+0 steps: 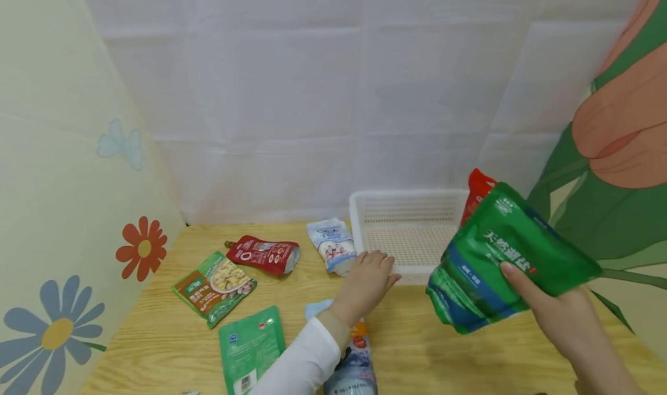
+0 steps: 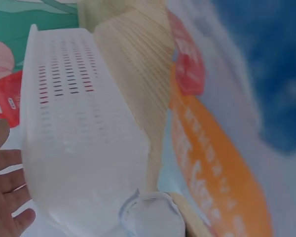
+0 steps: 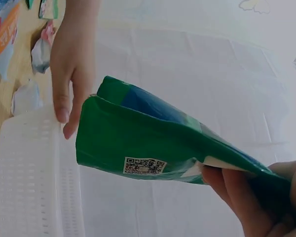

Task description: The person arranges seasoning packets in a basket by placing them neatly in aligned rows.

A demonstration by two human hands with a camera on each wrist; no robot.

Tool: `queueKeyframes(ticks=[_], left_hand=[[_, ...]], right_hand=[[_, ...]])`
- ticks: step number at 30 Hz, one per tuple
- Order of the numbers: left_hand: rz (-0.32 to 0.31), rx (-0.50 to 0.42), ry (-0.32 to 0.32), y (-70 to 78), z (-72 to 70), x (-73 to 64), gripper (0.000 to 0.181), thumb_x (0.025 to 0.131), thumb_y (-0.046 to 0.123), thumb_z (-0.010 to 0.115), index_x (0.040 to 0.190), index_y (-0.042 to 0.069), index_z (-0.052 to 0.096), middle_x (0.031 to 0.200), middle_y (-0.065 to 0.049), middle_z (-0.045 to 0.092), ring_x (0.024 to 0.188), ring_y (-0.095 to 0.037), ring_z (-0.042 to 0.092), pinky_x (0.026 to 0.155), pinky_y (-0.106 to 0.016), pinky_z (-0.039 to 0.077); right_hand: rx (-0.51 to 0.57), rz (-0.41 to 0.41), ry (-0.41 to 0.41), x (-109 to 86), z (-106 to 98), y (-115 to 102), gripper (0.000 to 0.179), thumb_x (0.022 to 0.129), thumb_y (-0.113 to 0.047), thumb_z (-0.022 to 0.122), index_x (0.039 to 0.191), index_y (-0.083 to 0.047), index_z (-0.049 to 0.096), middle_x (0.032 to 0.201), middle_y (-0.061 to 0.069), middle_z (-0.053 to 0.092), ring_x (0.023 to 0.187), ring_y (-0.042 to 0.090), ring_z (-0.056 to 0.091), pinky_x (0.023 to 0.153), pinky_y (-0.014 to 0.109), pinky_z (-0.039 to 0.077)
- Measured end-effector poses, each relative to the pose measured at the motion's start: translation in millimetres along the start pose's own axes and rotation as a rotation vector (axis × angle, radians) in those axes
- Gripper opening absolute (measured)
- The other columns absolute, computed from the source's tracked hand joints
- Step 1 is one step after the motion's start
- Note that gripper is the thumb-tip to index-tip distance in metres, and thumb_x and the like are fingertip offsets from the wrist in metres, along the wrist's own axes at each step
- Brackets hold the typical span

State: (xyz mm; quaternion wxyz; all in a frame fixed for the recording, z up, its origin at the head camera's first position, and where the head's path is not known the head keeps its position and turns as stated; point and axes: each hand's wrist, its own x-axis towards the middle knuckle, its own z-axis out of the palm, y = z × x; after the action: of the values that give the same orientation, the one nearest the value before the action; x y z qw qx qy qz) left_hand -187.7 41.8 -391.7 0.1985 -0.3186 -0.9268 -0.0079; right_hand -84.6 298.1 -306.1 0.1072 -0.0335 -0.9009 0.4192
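Observation:
My right hand [image 1: 552,305] grips a green salt bag [image 1: 484,256] by its lower right part, thumb across the front. The bag is held tilted above the table's right side, in front of the white basket [image 1: 409,276]. In the right wrist view the bag's [image 3: 113,133] back carries a QR code. My left hand [image 1: 365,285] is at the basket's left front corner, fingers extended over the rim; whether they press on it I cannot tell. A red packet [image 1: 476,192] shows behind the salt bag at the basket's right end, its lower part hidden.
Left of the basket lie a white-blue pouch [image 1: 332,245], a red spouted pouch [image 1: 266,255], a green-brown packet [image 1: 213,288] and a flat green pouch [image 1: 250,343]. Under my left forearm is a blue-white bag [image 1: 354,372] with orange print. A white cloth [image 1: 281,94] hangs behind.

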Motion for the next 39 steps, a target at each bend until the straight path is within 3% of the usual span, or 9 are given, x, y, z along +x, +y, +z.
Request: queueKeyframes(ticks=[4,8,13,17,21,24,29,34,39], left_hand=[[0.007,0.031,-0.054,-2.0,8.9,5.0,0.045,0.099,0.048,0.039,0.126,0.017,0.056,0.122,0.004,0.062,0.117,-0.010,0.056,0.102,-0.027,0.043],[0.029,0.129,-0.073,-3.8,14.5,10.3,0.037,0.097,0.048,0.044,0.115,0.021,0.060,0.106,0.009,0.069,0.097,-0.006,0.064,0.089,-0.022,0.045],[0.029,0.180,-0.119,-5.1,15.6,14.0,0.015,0.095,0.031,0.054,0.107,0.024,0.061,0.097,0.013,0.071,0.085,-0.004,0.066,0.081,-0.021,0.043],[0.017,0.184,-0.130,-5.6,15.5,14.7,0.020,0.092,0.020,0.058,0.111,0.026,0.060,0.100,0.014,0.071,0.085,-0.004,0.067,0.081,-0.020,0.041],[0.014,0.188,-0.136,-6.0,14.9,14.0,0.023,0.091,0.019,0.058,0.113,0.027,0.060,0.100,0.015,0.071,0.085,-0.004,0.067,0.079,-0.020,0.040],[0.013,0.182,-0.155,-5.7,14.0,12.6,0.028,0.091,0.019,0.058,0.117,0.027,0.059,0.103,0.015,0.071,0.087,-0.004,0.067,0.081,-0.020,0.041],[0.017,0.173,-0.159,-4.7,12.9,8.2,0.025,0.091,0.019,0.058,0.115,0.027,0.059,0.102,0.014,0.071,0.087,-0.004,0.067,0.079,-0.020,0.040],[0.023,0.196,-0.108,-3.7,11.8,4.7,0.017,0.091,0.020,0.058,0.106,0.027,0.061,0.095,0.014,0.072,0.081,-0.004,0.067,0.074,-0.020,0.038],[0.012,0.194,-0.062,-1.0,8.4,4.4,0.010,0.089,0.021,0.056,0.096,0.027,0.061,0.090,0.015,0.073,0.077,-0.003,0.067,0.069,-0.019,0.036]], right_hand=[[0.032,-0.122,0.071,13.8,3.9,-7.2,0.048,0.097,-0.026,0.055,0.142,-0.020,0.039,0.106,-0.034,0.048,0.089,-0.019,0.048,0.066,0.006,0.041],[0.029,-0.222,0.146,28.6,6.1,-17.0,0.044,0.096,-0.023,0.055,0.138,-0.017,0.044,0.101,-0.034,0.049,0.088,-0.017,0.049,0.068,0.004,0.039],[0.009,-0.183,0.205,43.5,10.4,-26.6,0.049,0.096,-0.032,0.054,0.139,-0.010,0.044,0.098,-0.034,0.043,0.087,-0.016,0.042,0.067,0.008,0.036],[0.031,-0.182,0.227,53.5,15.3,-32.1,0.046,0.097,-0.034,0.052,0.136,-0.012,0.045,0.097,-0.032,0.043,0.086,-0.014,0.041,0.068,0.013,0.036],[-0.008,-0.207,0.264,64.4,21.3,-37.1,0.029,0.098,-0.034,0.050,0.107,-0.007,0.054,0.078,-0.014,0.046,0.070,-0.002,0.042,0.059,0.021,0.035],[-0.069,-0.201,0.277,73.5,26.5,-36.6,0.035,0.099,-0.036,0.047,0.088,-0.003,0.047,0.063,0.000,0.039,0.054,0.008,0.037,0.050,0.027,0.033],[-0.110,-0.156,0.257,89.9,35.6,-22.4,0.047,0.100,-0.041,0.042,0.096,0.005,0.052,0.058,0.006,0.040,0.043,0.011,0.036,0.042,0.029,0.033],[-0.109,-0.153,0.284,104.8,48.7,-0.3,0.049,0.100,-0.036,0.044,0.108,0.011,0.055,0.075,0.029,0.060,0.058,0.025,0.057,0.048,0.030,0.042],[-0.073,-0.143,0.278,113.7,62.6,19.3,0.049,0.100,-0.029,0.043,0.126,0.013,0.045,0.117,0.038,0.056,0.099,0.051,0.059,0.077,0.059,0.050]])
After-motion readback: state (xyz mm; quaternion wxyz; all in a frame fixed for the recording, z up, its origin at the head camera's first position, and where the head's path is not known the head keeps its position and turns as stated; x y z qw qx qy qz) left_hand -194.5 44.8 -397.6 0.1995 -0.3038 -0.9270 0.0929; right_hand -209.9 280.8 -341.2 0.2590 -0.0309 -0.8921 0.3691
